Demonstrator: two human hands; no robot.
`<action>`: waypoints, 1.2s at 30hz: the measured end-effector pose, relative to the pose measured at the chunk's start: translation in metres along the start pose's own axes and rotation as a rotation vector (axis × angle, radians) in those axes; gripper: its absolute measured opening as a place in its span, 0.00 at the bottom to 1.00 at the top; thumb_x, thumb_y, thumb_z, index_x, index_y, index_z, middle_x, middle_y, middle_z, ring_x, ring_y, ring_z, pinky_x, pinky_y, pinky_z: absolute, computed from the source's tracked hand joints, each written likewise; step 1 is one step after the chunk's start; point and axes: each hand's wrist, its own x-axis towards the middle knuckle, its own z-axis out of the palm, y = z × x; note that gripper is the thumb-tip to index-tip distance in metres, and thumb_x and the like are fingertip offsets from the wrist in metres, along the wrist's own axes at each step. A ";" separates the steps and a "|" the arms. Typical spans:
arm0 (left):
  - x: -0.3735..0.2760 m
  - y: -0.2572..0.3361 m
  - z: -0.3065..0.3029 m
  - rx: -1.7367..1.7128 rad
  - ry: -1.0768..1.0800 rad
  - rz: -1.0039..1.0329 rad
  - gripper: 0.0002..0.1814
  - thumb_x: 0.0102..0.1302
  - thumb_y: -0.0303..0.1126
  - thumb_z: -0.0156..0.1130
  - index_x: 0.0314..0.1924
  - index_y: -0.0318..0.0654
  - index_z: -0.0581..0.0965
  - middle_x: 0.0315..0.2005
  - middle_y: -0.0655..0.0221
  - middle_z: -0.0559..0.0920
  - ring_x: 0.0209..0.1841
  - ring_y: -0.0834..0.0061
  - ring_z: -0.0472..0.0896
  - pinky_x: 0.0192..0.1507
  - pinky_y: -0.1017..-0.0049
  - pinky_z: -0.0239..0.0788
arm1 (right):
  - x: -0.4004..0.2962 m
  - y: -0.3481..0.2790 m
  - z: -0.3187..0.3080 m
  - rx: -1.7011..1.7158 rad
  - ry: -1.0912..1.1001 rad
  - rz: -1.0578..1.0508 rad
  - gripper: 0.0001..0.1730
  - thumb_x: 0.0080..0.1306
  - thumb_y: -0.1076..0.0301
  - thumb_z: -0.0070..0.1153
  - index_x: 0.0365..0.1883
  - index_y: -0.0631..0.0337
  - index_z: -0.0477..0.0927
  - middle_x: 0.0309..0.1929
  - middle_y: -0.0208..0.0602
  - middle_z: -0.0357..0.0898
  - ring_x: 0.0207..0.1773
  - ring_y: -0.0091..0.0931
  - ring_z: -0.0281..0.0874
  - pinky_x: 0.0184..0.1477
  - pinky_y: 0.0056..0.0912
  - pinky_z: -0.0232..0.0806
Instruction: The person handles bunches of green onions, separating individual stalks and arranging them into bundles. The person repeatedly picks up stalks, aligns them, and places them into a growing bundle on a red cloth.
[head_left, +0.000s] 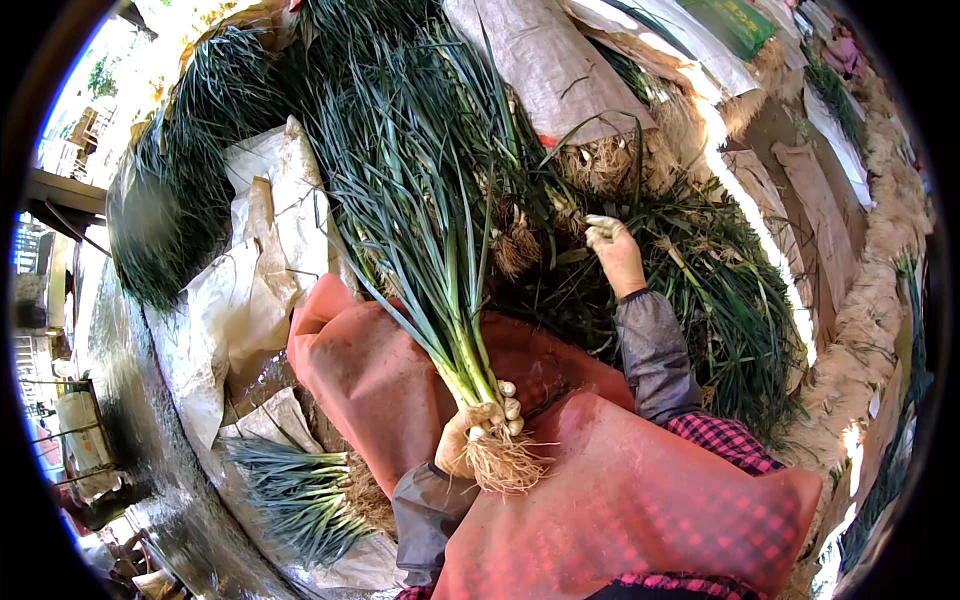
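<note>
My left hand (459, 442) is closed around a bunch of green garlic plants (466, 360) at the bulb end. Round white bulbs (511, 409) and tan, stringy roots (506, 461) show beside the fingers. The long green leaves reach up and away over the red apron (600, 465) on my lap. Farther out on the right, my right hand (616, 251) is raised with its fingers bent and apart, and no object shows in it. Below and beside it lie loose leaves and stalks (712, 300). Grey sleeves cover both forearms.
A large heap of green plants (382, 97) lies ahead, partly under a pale woven sack (547, 67). Crumpled sheeting (259, 255) is on the left. Nearer, a rooted bunch (307, 491) rests on sheeting. More roots (847, 337) line the right side.
</note>
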 end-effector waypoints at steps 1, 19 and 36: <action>0.000 0.000 -0.005 -0.022 -0.002 -0.005 0.24 0.58 0.30 0.59 0.55 0.30 0.69 0.31 0.64 0.72 0.37 0.71 0.69 0.39 0.74 0.66 | -0.014 -0.001 0.007 -0.044 -0.186 -0.064 0.16 0.66 0.77 0.56 0.53 0.62 0.76 0.43 0.31 0.79 0.40 0.19 0.74 0.48 0.21 0.71; -0.027 0.018 0.024 -0.030 0.091 0.009 0.23 0.57 0.28 0.59 0.54 0.30 0.70 0.35 0.61 0.73 0.35 0.69 0.71 0.38 0.73 0.67 | 0.041 0.037 -0.097 0.262 0.642 0.098 0.08 0.69 0.67 0.56 0.45 0.59 0.79 0.39 0.32 0.83 0.39 0.25 0.80 0.42 0.28 0.72; 0.050 0.083 0.059 0.240 0.034 0.361 0.21 0.64 0.34 0.56 0.55 0.34 0.72 0.33 0.64 0.77 0.34 0.69 0.74 0.37 0.70 0.71 | 0.031 0.170 -0.126 -2.090 -0.618 -0.105 0.23 0.71 0.66 0.35 0.63 0.53 0.71 0.69 0.38 0.65 0.75 0.36 0.53 0.74 0.45 0.46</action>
